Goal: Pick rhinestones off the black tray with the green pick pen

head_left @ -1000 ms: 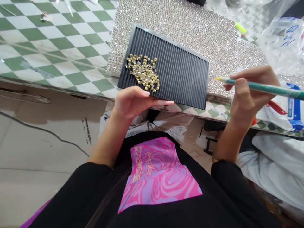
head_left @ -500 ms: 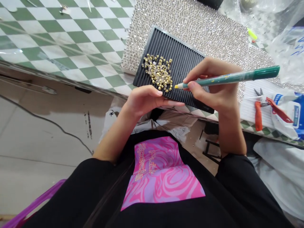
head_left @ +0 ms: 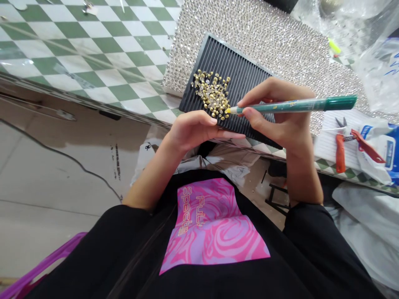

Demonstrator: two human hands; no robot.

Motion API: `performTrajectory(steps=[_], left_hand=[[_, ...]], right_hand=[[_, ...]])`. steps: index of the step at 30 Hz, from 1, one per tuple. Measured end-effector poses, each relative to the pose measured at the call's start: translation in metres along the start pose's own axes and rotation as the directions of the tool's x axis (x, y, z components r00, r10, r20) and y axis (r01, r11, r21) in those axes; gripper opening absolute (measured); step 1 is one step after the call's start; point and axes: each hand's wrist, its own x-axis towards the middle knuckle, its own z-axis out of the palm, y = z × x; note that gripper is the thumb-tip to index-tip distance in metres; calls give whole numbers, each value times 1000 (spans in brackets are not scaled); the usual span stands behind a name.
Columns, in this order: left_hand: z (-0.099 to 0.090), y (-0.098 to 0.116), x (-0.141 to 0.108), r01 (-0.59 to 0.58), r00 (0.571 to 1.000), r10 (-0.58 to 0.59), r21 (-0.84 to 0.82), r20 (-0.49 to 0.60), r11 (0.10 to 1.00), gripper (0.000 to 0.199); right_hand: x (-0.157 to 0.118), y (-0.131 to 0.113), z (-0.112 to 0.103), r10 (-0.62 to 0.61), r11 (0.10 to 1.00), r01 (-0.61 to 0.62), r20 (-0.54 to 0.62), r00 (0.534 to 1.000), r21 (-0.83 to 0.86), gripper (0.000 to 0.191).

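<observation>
Over the table's near edge, the left hand [head_left: 195,128] grips the ridged tray [head_left: 246,79] to steady it, while the right hand [head_left: 277,112] pinches a green pen [head_left: 296,104], tip touching the rhinestones [head_left: 213,93].

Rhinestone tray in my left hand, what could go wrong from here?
1. The ribbed black tray is tilted, propped only by the left hand at its near edge; the loose rhinestones could slide off toward the lap.
2. The green pen's yellow tip sits at the pile's edge, so a firm poke from the right hand might scatter stones.
</observation>
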Motion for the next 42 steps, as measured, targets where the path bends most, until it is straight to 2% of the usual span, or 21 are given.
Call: performTrajectory(steps=[3,6,11,13,15,19,23,26,29,31,33,34,36,39,40,42], left_hand=[[0,0,-1,-19,999,20,-34,38,999,37],[0,0,-1,-8,1000,9,-34,20,999,41],[0,0,1,23,998,-23,-9,-50,1000,43],[0,0,1,45,996,-44,9,-82,999,42],[1,1,1,60,995,-58,29,-84,998,43],[1,1,1,57,998,-57,38,2,998,44],[0,1,0,38,997,-38,4,71,999,36],[0,1,0,51,997,-51,2,51,999,40],[0,1,1,72,997,-72,6,18,997,46],[-1,0,1,65,998,-65,2,8,998,39],[-3,-2,1,34,999,-34,-9,-1,999,25],[-4,-3,1,15,1000,-15,-17,-3,1000,19],[-7,-5,1,-20,1000,20,-34,-8,999,20],[-12,-7,2,-49,999,50,-54,16,997,19],[-14,-7,2,-55,998,57,-59,35,997,17],[-17,-7,3,-61,995,67,-66,80,996,13]], right_hand=[[1,0,0,-65,998,65,-3,998,-15,18],[1,3,1,-158,987,158,-24,987,-19,19],[-2,10,3,-69,997,70,-39,997,25,30],[-3,12,3,-72,996,75,-65,995,42,31],[-2,13,3,-135,989,139,-73,988,51,27],[3,11,2,-316,944,319,-44,948,88,16],[7,8,0,-258,965,257,17,966,51,17],[6,8,0,-245,969,244,18,969,42,14],[1,9,0,-290,951,295,-66,955,88,10],[-5,11,-3,-269,953,289,-188,945,90,11],[-14,17,-10,-243,956,285,-350,905,73,11],[-20,23,-15,-242,954,294,-435,867,55,10],[-34,41,-28,-262,943,331,-591,763,9,9],[-60,71,-44,-231,960,268,-753,616,-75,15],[-69,80,-47,-216,967,242,-771,599,-82,14],[-84,90,-48,-185,979,186,-770,610,-88,9]])
